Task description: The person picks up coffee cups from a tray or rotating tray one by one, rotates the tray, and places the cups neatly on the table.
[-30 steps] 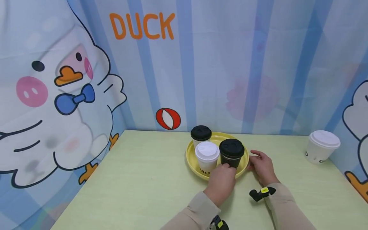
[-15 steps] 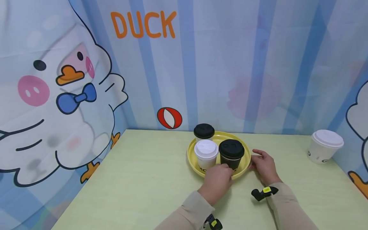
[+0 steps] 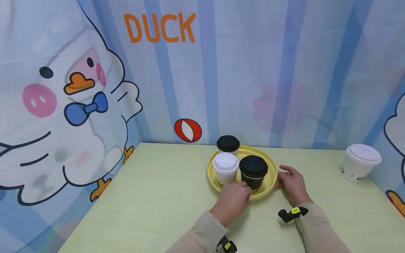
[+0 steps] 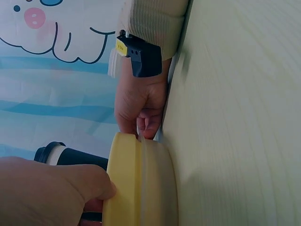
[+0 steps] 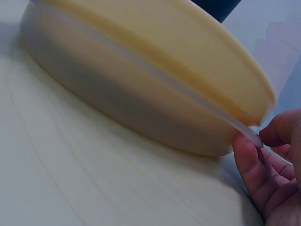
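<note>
A round yellow turntable (image 3: 212, 182) stands at the back of the table. It bears a white-lidded paper cup (image 3: 225, 168), a black cup with a black lid (image 3: 254, 172) and, behind them, another black-lidded cup (image 3: 228, 143). At the turntable's front, my left hand (image 3: 231, 202) grips the upper rim, its thumb on the yellow side (image 4: 123, 179). My right hand (image 3: 292, 184) is at the right edge. In the right wrist view its thumb and finger pinch the thin pale layer (image 5: 211, 112) between the yellow top and the base. Some left fingers are hidden.
A larger white lidded cup (image 3: 360, 163) stands apart at the right back corner. The pale green table (image 3: 152, 203) meets a blue duck-printed curtain (image 3: 234, 70) behind and at both sides.
The turntable's top has turned clockwise seen from above: the rear cup went right, the black cup forward and left. My left hand moved left with the rim; my right hand stayed put.
</note>
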A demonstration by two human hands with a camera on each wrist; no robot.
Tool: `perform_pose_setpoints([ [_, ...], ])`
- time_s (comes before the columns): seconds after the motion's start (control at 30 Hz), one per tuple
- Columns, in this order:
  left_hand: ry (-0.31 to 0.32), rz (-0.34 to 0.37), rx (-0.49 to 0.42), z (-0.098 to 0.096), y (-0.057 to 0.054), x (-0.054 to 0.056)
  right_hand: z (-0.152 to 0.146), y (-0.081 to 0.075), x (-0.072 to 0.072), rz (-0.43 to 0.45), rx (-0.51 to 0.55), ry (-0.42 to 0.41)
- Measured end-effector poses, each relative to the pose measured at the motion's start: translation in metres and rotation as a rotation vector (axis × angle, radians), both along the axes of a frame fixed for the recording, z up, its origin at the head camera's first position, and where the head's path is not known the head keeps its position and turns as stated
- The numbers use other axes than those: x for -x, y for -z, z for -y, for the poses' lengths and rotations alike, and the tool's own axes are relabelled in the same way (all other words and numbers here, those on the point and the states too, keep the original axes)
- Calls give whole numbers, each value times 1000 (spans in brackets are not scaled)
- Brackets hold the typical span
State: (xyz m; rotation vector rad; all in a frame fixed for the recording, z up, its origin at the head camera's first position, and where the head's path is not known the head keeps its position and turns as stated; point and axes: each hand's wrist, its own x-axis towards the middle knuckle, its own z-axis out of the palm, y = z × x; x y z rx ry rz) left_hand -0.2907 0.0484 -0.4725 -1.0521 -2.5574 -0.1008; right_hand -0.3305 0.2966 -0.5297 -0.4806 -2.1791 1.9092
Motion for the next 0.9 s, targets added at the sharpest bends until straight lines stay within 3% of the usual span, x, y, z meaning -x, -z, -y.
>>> perform_pose_setpoints([
  [0.27, 19, -81, 7, 17, -2, 0, 0, -1, -2, -33, 11, -34],
  [0.57, 62, 6, 60, 30, -5, 6, 0, 1, -2, -42, 16, -30],
  [0.9, 65, 37, 30, 42, -3, 12, 0, -1, -2, -23, 4, -19],
])
